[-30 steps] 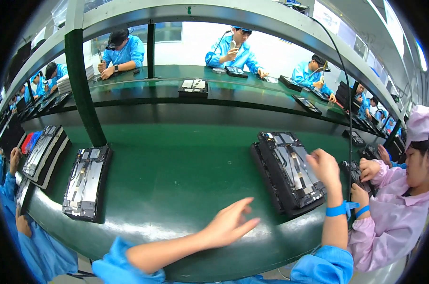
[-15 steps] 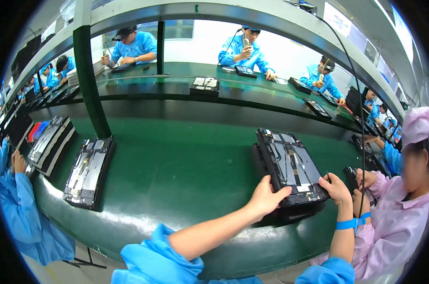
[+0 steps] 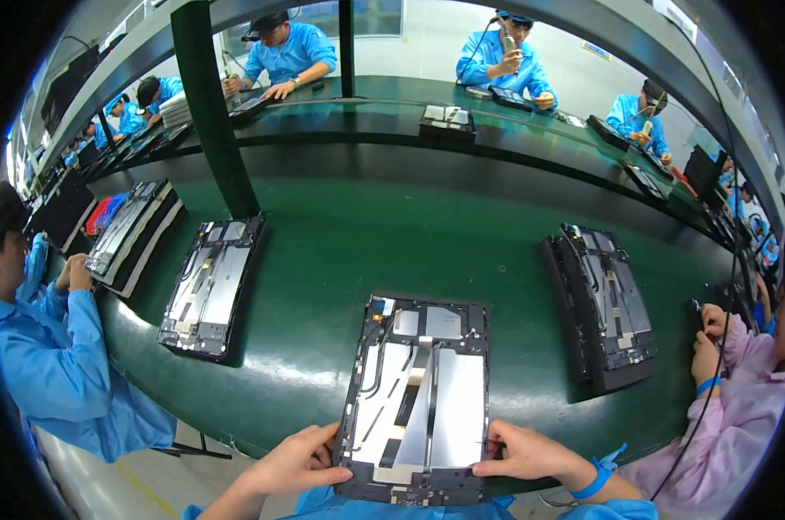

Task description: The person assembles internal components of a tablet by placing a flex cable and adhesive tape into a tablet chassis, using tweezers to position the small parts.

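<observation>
An opened tablet [image 3: 459, 407] with bare silver battery plates and black cables lies face up before me at the table's near edge. My left hand [image 3: 299, 461] grips its lower left side, thumb on top of the frame. On the lower right side my right hand [image 3: 527, 452] holds it likewise, with a blue band around the wrist. Fingers under the tablet are hidden. To the right rests a stack of similar opened tablets [image 3: 613, 299] in black trays. Another opened tablet stack [image 3: 212, 290] lies to the left.
The green table [image 3: 323, 347] has a dark post [image 3: 210, 113] rising at the left back. A thick pile of tablets and foam [image 3: 132, 234] is beside a co-worker in blue [image 3: 55, 364]. At the right sits a co-worker in pink [image 3: 713, 433], near a hanging black cable [image 3: 729, 217].
Both hands have brought one tablet from the right-hand stack to the near middle edge. The rest of that stack stays behind. The view has turned, so the surroundings sit differently.
</observation>
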`<action>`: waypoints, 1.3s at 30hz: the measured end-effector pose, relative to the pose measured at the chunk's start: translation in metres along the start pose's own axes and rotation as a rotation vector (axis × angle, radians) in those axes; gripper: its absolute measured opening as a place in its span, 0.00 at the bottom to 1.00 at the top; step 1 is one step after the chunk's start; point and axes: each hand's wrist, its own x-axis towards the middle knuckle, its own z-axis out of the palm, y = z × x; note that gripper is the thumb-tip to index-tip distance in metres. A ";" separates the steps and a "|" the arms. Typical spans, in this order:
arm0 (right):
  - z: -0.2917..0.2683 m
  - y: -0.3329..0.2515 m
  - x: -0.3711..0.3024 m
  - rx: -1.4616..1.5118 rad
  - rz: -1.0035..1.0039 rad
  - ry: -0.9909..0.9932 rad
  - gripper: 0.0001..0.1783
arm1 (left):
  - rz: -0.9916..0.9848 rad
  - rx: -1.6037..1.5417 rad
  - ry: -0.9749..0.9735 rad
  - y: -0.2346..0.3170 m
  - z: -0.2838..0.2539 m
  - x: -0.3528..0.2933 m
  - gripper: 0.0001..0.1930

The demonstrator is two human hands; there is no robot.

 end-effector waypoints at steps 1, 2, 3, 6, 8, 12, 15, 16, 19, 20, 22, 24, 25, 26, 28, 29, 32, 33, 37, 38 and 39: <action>-0.003 -0.007 0.002 -0.116 0.025 -0.078 0.27 | 0.029 0.275 0.125 -0.002 0.001 -0.006 0.34; -0.009 -0.013 0.007 -0.121 0.037 -0.084 0.27 | 0.060 0.548 0.253 -0.004 0.002 -0.011 0.34; -0.017 -0.021 0.011 -0.239 0.036 0.117 0.24 | 0.156 0.584 0.296 -0.002 0.004 -0.015 0.33; -0.042 -0.040 0.046 -0.381 -0.047 0.498 0.23 | 0.400 0.895 0.274 -0.013 0.012 -0.039 0.39; -0.059 -0.048 0.077 -0.601 0.043 0.558 0.27 | 0.419 0.849 0.326 -0.024 0.023 -0.036 0.40; -0.066 -0.051 0.109 -0.679 0.080 0.386 0.32 | 0.456 0.700 0.432 -0.036 0.025 -0.025 0.38; -0.067 -0.054 0.107 -0.614 0.082 0.339 0.35 | 0.513 0.624 0.433 -0.036 0.021 -0.025 0.35; -0.067 -0.053 0.106 -0.617 0.077 0.326 0.35 | 0.576 0.607 0.440 -0.038 0.020 -0.023 0.33; -0.070 -0.045 0.105 -0.585 -0.024 0.347 0.36 | 0.516 0.557 0.432 -0.036 0.024 -0.023 0.30; -0.071 -0.044 0.105 -0.585 -0.022 0.343 0.36 | 0.517 0.572 0.417 -0.036 0.025 -0.022 0.30; -0.074 -0.044 0.103 -0.579 0.008 0.302 0.36 | 0.528 0.611 0.414 -0.036 0.028 -0.021 0.29; -0.073 -0.043 0.099 -0.577 0.012 0.295 0.37 | 0.539 0.650 0.410 -0.035 0.030 -0.023 0.28; -0.073 -0.042 0.097 -0.575 0.015 0.291 0.37 | 0.511 0.673 0.383 -0.034 0.031 -0.026 0.28; -0.069 -0.040 0.094 -0.575 0.013 0.279 0.37 | 0.473 0.697 0.364 -0.033 0.033 -0.032 0.27; -0.060 -0.037 0.084 -0.580 -0.008 0.292 0.38 | 0.441 0.732 0.362 -0.031 0.037 -0.042 0.27; -0.057 -0.037 0.078 -0.596 0.014 0.294 0.39 | 0.424 0.769 0.353 -0.031 0.040 -0.046 0.27; -0.055 -0.054 0.067 -0.936 0.075 0.360 0.35 | 0.362 0.819 0.358 -0.027 0.044 -0.047 0.29; -0.053 -0.070 0.068 -0.970 0.047 0.485 0.32 | 0.349 0.812 0.369 -0.024 0.043 -0.048 0.29; -0.022 -0.103 0.082 -0.961 -0.532 0.397 0.16 | 0.448 0.927 0.351 -0.006 0.031 -0.044 0.28; -0.014 -0.104 0.087 -0.975 -0.667 0.258 0.13 | 0.511 0.984 0.389 -0.003 0.029 -0.040 0.28; -0.006 -0.110 0.091 -1.014 -0.661 0.186 0.12 | 0.568 0.967 0.362 0.001 0.028 -0.034 0.26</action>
